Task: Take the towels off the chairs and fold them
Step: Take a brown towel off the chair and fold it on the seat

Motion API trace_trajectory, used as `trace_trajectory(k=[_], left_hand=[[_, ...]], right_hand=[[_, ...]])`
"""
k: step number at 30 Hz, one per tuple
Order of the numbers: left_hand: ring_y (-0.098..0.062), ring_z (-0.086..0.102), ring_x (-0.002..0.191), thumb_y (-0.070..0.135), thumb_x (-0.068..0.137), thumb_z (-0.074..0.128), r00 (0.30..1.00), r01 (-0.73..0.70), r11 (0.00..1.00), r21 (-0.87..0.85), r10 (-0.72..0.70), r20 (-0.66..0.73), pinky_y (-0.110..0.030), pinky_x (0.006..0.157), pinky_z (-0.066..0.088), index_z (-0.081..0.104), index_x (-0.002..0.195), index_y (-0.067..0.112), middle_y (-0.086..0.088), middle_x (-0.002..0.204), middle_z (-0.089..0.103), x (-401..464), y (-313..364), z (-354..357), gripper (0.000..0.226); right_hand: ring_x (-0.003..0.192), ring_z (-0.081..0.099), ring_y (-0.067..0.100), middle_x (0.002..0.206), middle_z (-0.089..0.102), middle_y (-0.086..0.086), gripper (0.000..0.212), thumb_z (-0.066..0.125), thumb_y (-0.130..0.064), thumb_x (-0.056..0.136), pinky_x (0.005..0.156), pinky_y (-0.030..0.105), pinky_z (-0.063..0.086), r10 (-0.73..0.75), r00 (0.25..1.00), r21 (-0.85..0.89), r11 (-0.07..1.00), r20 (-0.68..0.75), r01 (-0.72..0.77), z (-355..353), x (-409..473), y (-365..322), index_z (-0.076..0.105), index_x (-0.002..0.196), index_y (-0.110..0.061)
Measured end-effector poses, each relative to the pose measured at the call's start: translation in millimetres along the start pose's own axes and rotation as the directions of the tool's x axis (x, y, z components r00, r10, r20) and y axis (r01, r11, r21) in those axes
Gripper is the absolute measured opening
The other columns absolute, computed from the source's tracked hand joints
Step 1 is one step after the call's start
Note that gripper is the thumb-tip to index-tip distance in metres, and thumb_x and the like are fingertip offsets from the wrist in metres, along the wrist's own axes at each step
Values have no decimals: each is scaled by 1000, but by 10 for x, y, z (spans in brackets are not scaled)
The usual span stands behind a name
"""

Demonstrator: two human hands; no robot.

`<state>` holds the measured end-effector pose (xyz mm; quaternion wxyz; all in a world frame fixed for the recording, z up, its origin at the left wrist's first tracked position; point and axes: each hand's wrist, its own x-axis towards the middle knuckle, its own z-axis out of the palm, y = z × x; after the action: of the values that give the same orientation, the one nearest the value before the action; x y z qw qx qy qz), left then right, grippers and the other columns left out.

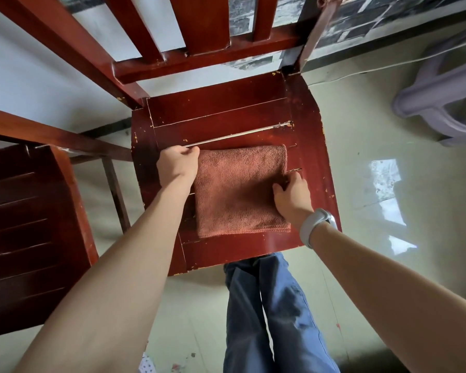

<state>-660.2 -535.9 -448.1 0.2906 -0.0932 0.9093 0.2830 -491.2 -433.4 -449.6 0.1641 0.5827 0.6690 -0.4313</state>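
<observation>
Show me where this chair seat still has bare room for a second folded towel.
On the seat, the widest bare patch lies behind the brown towel, up to the backrest rail. Narrow strips run along the right and front edges. The middle is crowded: the left hand and right hand both grip the towel's edges.

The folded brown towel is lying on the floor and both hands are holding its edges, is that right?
Not quite. The head view shows the folded brown towel lying on the seat of the red wooden chair, not the floor. The left hand and right hand do hold its edges.
</observation>
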Motion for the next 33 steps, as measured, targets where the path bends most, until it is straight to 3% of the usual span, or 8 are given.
trace_trajectory(k=[5, 9, 13, 16, 24, 27, 30, 33], left_hand=[[-24, 61, 102, 29, 89, 57, 995, 56, 995, -82, -63, -83, -27, 86, 44, 66, 110, 7, -10, 111, 67, 60, -47, 48, 31], [-27, 57, 108, 31, 93, 48, 993, -70, 998, 4, 70, -92, -27, 83, 40, 60, 112, 4, -13, 116, 63, -11, -62, 89, 35], [-16, 54, 98, 40, 92, 46, 996, -89, 988, -129, 90, 0, -25, 81, 39, 52, 117, 8, -8, 117, 57, -174, -248, 20, 41], [-19, 53, 107, 41, 91, 48, 986, -96, 994, -59, 103, 129, -28, 87, 41, 47, 126, 10, -8, 122, 55, -395, -488, 4, 47], [-13, 54, 97, 31, 89, 56, 958, 164, 961, -222, -102, 267, -26, 82, 41, 53, 123, 10, -1, 114, 58, -426, -454, 6, 40], [-11, 57, 85, 28, 90, 56, 909, 279, 905, -320, -142, 392, -28, 82, 40, 59, 109, 14, 2, 98, 61, -464, -372, -72, 25], [-12, 58, 89, 31, 92, 52, 866, 325, 875, -360, -123, 484, -33, 84, 43, 53, 110, 20, 2, 100, 59, -581, -303, -179, 21], [-9, 54, 90, 36, 93, 47, 843, 256, 911, -324, -47, 536, -31, 81, 45, 46, 118, 25, 7, 100, 55, -826, -210, -320, 27]], right_hand=[[109, 47, 34, 127, 42, 19, 32, 47, -16, 93, 81, 30, 33, 27, 1000, 3, 1000, -12, -27, 12, 4, -6, 42, 119, 2], [109, 48, 35, 126, 45, 19, 33, 49, -17, 92, 84, 32, 36, 21, 999, 19, 1000, -31, -21, 21, 21, -4, 45, 119, 1], [96, 52, 30, 114, 54, 16, 32, 51, -19, 89, 78, 30, 38, -3, 999, 97, 995, -55, 8, 17, -1, 10, 50, 116, -2], [90, 52, 25, 104, 59, 11, 31, 50, -24, 91, 77, 27, 38, -12, 997, 183, 983, -80, 27, 6, -49, 36, 54, 114, -4], [94, 54, 21, 102, 58, 9, 33, 50, -19, 91, 92, 39, 46, 30, 996, 377, 924, 80, -58, -40, -16, 84, 54, 121, -4], [88, 58, 20, 97, 61, 7, 27, 49, -17, 92, 79, 36, 51, 39, 981, 536, 833, 190, -137, -109, -61, 101, 54, 117, -9], [85, 59, 15, 95, 60, 2, 20, 48, -18, 93, 68, 29, 47, 28, 964, 649, 734, 265, -200, -260, -194, 161, 53, 113, -20], [80, 55, 14, 91, 56, 2, 15, 47, -17, 94, 59, 24, 44, 10, 965, 689, 697, 264, -196, -463, -402, 250, 54, 103, -26]])
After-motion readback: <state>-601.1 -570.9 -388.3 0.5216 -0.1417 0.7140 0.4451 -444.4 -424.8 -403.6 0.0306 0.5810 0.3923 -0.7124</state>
